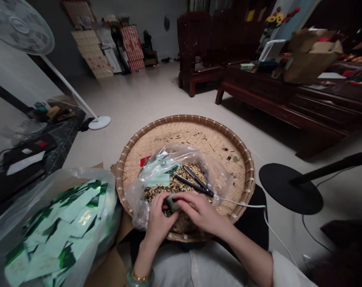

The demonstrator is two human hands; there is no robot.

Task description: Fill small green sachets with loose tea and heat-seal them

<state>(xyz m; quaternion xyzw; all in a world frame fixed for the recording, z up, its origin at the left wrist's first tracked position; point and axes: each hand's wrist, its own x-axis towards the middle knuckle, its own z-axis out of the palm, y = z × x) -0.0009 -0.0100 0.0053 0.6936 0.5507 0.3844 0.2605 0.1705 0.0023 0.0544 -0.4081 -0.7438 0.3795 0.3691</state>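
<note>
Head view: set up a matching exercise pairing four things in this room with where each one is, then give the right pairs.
Things:
1. pale green bangle
2. round woven tray
3. standing fan
4. green-and-white printed sheets

Places:
A. inside a clear plastic bag at lower left
B. on the left wrist
C. on the floor, left of the tray
D. under the left hand and right hand

Right pairs: 1-B, 2-D, 3-C, 4-A.

Pale green packet (171,203), black tongs (194,184)
</note>
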